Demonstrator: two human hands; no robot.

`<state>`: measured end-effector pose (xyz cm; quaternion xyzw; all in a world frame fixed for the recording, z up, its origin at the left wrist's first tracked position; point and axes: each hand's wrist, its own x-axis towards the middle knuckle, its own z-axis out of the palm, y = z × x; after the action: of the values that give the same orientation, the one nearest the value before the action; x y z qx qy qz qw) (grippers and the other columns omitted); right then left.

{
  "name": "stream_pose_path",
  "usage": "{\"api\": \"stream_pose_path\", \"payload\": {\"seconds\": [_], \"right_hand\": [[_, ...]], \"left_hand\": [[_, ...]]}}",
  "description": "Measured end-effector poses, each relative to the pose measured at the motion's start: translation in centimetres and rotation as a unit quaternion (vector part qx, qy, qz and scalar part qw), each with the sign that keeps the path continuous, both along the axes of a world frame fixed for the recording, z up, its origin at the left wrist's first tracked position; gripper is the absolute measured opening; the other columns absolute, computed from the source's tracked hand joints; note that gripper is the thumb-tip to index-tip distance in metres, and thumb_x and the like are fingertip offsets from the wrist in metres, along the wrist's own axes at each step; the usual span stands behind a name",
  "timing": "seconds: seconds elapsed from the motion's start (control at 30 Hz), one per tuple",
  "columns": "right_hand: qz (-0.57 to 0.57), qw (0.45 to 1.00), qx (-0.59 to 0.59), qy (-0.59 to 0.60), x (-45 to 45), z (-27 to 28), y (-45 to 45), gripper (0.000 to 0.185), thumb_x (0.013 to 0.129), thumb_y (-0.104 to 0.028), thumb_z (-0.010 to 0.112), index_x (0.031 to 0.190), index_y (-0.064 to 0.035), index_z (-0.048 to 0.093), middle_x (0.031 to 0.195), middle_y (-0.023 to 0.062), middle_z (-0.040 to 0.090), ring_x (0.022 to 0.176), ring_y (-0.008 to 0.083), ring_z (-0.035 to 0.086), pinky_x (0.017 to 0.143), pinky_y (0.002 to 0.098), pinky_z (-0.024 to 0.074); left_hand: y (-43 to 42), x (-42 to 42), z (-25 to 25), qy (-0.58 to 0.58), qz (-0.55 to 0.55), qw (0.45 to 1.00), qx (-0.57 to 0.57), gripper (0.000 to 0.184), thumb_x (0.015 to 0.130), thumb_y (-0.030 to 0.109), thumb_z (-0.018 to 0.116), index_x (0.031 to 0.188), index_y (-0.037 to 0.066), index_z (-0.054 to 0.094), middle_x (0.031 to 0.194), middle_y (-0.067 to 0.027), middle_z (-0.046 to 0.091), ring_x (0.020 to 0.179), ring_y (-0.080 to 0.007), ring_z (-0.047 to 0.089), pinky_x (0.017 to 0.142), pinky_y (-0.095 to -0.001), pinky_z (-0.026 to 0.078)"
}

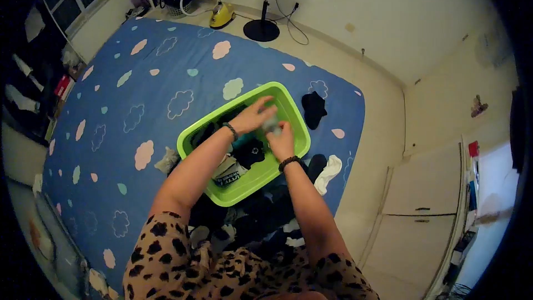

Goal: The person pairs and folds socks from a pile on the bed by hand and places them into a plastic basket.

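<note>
A bright green plastic basin (194, 128) sits on the bed with several folded socks inside, among them a black sock (250, 154) and a white one with dark lettering (229, 175). Over its far right part, my right hand (282, 143) is closed on a greyish balled-up sock (271, 126), which is blurred. My left hand (254, 118) is just beside that sock, fingers apart; whether they touch it is unclear. Right of the basin lie a black sock (314, 110) and a white sock (328, 174). Dark socks (261, 211) are heaped between the basin and my body.
The blue bed sheet (111, 144) has cloud and drop prints. A grey sock (167, 161) lies left of the basin. Beyond the bed stand a black fan (261, 29) and a yellow appliance with a hose (222, 16). A pale cabinet (420, 216) is at the right.
</note>
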<state>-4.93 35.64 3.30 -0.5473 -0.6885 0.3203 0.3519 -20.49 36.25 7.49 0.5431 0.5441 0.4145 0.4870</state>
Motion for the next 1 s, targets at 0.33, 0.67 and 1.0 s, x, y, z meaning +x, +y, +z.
{"api": "stream_pose_path", "payload": {"seconds": [0.33, 0.67, 1.0], "right_hand": [[0.087, 0.996, -0.011, 0.011, 0.0, 2.9, 0.6, 0.055, 0.075, -0.018, 0.067, 0.121, 0.0005, 0.042, 0.115, 0.0242, 0.055, 0.108, 0.0397, 0.056, 0.091, 0.0439, 0.0446], [0.226, 0.917, 0.184, -0.272, 4.7, 9.0, -7.3, 0.060, 0.071, -0.031, 0.076, 0.120, -0.0079, 0.051, 0.128, 0.0122, 0.048, 0.127, 0.0311, 0.038, 0.105, 0.0534, 0.0251], [0.236, 0.905, 0.201, -0.291, 4.6, 7.5, -7.1, 0.054, 0.074, -0.036, 0.072, 0.120, -0.0132, 0.054, 0.125, 0.0058, 0.050, 0.127, 0.0266, 0.037, 0.105, 0.0544, 0.0254]], "left_hand": [[0.6, -1.5, 3.2, 0.515, -0.157, 0.785, 0.307, 0.060, 0.062, 0.004, 0.069, 0.120, 0.014, 0.058, 0.125, -0.0123, 0.054, 0.124, -0.0304, 0.046, 0.108, -0.0504, 0.032], [7.1, -3.7, -6.9, 0.597, -0.246, 0.676, 0.355, 0.021, 0.081, 0.011, 0.055, 0.101, 0.014, 0.059, 0.102, -0.0055, 0.063, 0.103, -0.0246, 0.057, 0.097, -0.0380, 0.041], [9.1, -2.7, -9.8, 0.646, -0.309, 0.689, 0.108, 0.041, 0.083, 0.010, 0.055, 0.123, 0.017, 0.051, 0.125, -0.0084, 0.054, 0.118, -0.0276, 0.052, 0.097, -0.0398, 0.044]]}}
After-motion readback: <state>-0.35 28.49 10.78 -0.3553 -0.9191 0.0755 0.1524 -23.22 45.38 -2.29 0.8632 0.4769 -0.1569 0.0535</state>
